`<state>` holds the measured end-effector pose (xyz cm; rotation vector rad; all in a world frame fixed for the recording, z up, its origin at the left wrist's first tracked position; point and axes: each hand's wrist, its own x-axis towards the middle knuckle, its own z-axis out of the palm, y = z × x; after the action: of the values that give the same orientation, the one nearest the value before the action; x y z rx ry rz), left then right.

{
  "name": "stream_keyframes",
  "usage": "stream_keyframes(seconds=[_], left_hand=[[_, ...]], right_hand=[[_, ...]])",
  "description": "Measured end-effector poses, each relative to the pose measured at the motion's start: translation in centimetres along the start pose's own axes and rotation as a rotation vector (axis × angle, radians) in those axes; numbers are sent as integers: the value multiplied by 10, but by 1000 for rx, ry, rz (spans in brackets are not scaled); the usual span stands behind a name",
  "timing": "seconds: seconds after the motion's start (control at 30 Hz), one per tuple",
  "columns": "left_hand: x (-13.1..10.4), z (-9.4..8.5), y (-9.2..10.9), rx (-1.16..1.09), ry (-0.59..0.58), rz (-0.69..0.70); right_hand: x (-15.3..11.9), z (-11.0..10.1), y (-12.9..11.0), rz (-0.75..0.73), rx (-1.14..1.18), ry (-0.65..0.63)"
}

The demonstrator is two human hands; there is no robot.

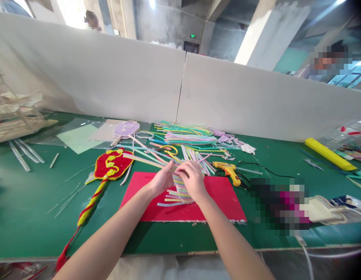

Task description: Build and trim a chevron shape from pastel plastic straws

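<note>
Striped stem panel (182, 190) is over the red board (227, 202), approx. at its middle; I cannot tell if it lies flat there. L hand (163, 182) and R hand (194, 179) are close together, both w/ fingers pinched on its upper part; the exact grip is partly hidden. Many ends stick out on the L side. In my judgement, rows may slip out of line b/c one pinch loosens or pulls too hard. Long ends could also tangle w/ the loose stems (189, 139) behind. The glue gun (225, 168), near the R hand, might get bumped, e.g. during a turn.
</note>
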<state>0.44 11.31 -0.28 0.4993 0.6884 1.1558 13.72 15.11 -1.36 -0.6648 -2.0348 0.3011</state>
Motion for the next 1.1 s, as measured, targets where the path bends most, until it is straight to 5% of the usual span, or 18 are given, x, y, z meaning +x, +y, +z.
stream_keyframes(seconds=[0.3, 0.43, 0.57, 0.7, 0.83, 1.03, 1.1], left_hand=[[2, -7, 4, -9, 54, 31], [0, -8, 13, -39, 89, 97], [-4, -7, 20, 94, 235, 106], [-7, -3, 23, 157, 397, 136], [-6, -4, 23, 125, 379, 161], [1, -13, 12, 220, 231, 168], [5, -16, 11, 305, 199, 223]], right_hand=[[-1, -1, -1, 41, 13, 19], [0, -11, 11, 85, 14, 179], [2, -25, 28, 306, 95, 404], [4, -30, 34, 544, 242, 497], [4, -23, 29, 615, 310, 445], [1, -11, 26, 767, 704, 109], [0, -8, 26, 795, 780, 117]])
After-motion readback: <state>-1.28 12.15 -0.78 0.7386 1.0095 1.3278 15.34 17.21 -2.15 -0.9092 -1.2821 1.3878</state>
